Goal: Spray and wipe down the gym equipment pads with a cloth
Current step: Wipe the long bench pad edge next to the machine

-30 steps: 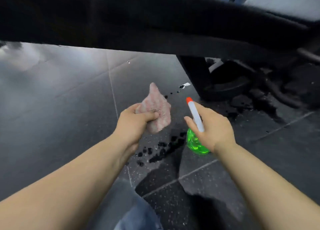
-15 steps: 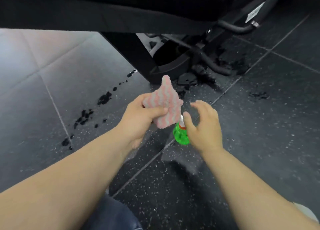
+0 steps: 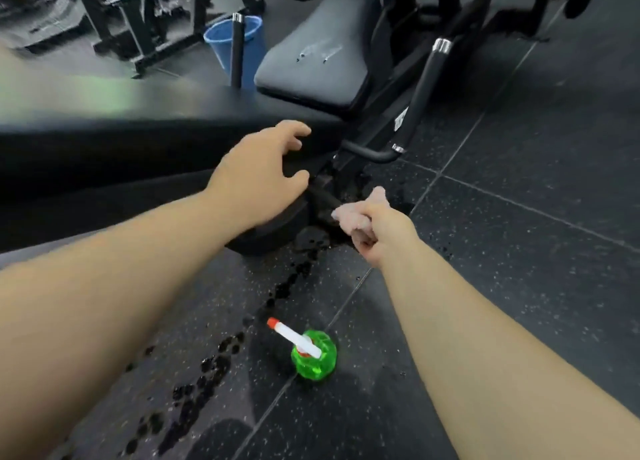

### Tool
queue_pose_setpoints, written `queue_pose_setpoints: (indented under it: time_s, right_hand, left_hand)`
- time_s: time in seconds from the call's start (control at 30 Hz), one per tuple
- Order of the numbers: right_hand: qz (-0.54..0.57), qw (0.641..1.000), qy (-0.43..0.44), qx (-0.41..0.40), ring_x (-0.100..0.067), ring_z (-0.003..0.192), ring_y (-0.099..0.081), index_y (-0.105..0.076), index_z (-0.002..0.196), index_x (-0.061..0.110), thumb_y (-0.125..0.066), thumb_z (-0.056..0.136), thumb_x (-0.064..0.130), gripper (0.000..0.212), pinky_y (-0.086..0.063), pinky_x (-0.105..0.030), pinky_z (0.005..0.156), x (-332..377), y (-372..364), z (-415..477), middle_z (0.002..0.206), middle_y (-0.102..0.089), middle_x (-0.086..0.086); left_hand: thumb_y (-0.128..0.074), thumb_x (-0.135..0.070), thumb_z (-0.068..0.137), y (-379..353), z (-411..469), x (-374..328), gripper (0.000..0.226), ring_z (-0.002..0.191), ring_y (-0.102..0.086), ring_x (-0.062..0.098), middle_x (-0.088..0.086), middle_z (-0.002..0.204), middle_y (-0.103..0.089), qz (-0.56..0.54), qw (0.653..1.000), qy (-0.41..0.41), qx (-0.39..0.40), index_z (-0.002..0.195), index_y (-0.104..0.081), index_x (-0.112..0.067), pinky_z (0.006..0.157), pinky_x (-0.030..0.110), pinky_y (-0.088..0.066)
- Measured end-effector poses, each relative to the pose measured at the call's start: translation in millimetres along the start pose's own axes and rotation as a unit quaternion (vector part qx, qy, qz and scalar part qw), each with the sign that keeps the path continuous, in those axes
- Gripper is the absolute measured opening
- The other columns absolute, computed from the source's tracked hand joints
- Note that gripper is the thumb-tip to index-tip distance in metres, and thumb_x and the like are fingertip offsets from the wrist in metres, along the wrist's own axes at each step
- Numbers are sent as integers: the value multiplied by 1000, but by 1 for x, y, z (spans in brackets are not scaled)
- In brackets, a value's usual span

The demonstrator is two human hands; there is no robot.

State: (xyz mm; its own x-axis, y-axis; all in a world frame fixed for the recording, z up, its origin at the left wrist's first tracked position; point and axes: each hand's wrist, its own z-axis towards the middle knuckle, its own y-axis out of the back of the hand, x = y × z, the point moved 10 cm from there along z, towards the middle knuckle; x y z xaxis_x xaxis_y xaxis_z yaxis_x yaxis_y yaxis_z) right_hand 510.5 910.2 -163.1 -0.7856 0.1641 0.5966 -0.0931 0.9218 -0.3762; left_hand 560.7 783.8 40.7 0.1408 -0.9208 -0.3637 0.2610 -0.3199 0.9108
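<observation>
Cloth (image 3: 346, 213): pink, bunched up in the right fist, held above the floor close to the dark machine base.
Right hand (image 3: 381, 234): fingers curled tight round the cloth, knuckles turned toward the machine.
Left hand (image 3: 259, 175): holds nothing, fingers spread and loosely bent, over the end of the near pad; whether it touches the pad cannot be told.
Spray bottle (image 3: 314, 354): green with a white nozzle and an orange tip, standing upright on the floor by a tile seam, between the two forearms and well apart from both hands.
Near pad (image 3: 156, 137): long black cushion crossing the left side, blurred, so its surface cannot be judged wet or dry.
Far pad (image 3: 322, 75): black seat cushion beyond the left hand, with pale streaks and a few droplets near its middle.
Floor (image 3: 519, 251): dark speckled tiles; a trail of wet spots (image 3: 207, 366) runs from the machine base to the lower left.
Bucket (image 3: 225, 40): blue, standing behind the far pad's left edge.
Done, as judged: spraying seems finished for this stretch, since the bottle is set down and liquid shows on the far pad.
Left, as judged: the wiping itself, as the cloth is on no pad yet.
</observation>
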Motion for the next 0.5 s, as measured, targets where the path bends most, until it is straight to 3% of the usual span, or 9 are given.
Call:
queue_pose_setpoints:
  time_s: [0.07,0.13,0.17,0.27,0.3,0.33,0.37,0.4,0.5]
  right_hand:
    - [-39,998,22,-54,-9,30,-29,-58,90,29,-44,93,18,18,-24,-17,33,18,17,27,62,-53,4]
    - [-21,997,25,-67,-11,39,-31,-63,87,27,-51,94,31,15,-27,-19,34,27,15,58,66,-48,-1]
    - [-7,998,12,-58,-11,43,-28,-68,88,28,-53,94,36,18,-26,-19,36,27,7,68,69,-50,-3]
    - [12,1000,-2,9,-11,39,-26,-73,90,30,-47,98,38,28,-25,-21,44,32,-31,93,59,-50,-4]
    - [48,998,-1,52,-11,38,-27,-59,114,36,-41,99,31,24,-25,-21,45,35,-47,99,54,-45,-3]
    - [99,992,-3,81,-11,39,-30,-63,77,28,-36,100,24,36,-25,-21,44,36,-58,106,54,-42,-2]
    - [149,982,-8,114,-11,42,-33,-34,61,19,-34,98,17,37,-26,-19,45,37,-69,106,58,-42,-4]
    - [195,970,-13,142,-12,47,-34,-46,70,14,-33,95,10,28,-24,-18,50,36,-77,107,61,-44,-6]
    - [272,935,-44,225,-10,55,-39,-44,71,12,-37,91,-6,28,-20,-19,60,25,-95,108,67,-43,-5]
  left_hand:
    - [-64,-36,86,-9,34,-11,64,135,-40,25,2,143,-50,245,964,-98,39,145,-40,-26,110,43,-35]
    - [-59,-55,85,-33,62,9,84,146,-24,28,7,157,-30,443,882,-106,120,154,-20,-26,116,45,-27]
    - [-55,-63,84,-40,71,20,91,145,-25,30,8,159,-25,495,853,-98,136,155,-11,-27,113,46,-30]
    - [-47,-70,85,-50,83,26,93,128,-43,30,7,151,-35,539,832,-101,89,155,-5,-26,97,41,-42]
    - [-45,-69,86,-53,85,25,91,127,-44,29,6,151,-35,543,829,-115,74,155,-4,-25,96,39,-42]
    - [-42,-68,88,-54,85,25,89,127,-43,28,6,152,-34,546,826,-124,66,155,-3,-24,96,38,-42]
    - [-41,-66,88,-53,83,24,88,129,-42,28,6,154,-31,545,826,-132,60,155,-2,-24,98,38,-40]
    - [-40,-66,89,-53,82,24,88,130,-41,28,7,155,-29,544,826,-135,59,155,-1,-23,99,37,-39]
    - [-39,-64,88,-54,80,24,88,130,-41,28,9,157,-28,549,822,-142,51,156,-2,-21,100,37,-38]
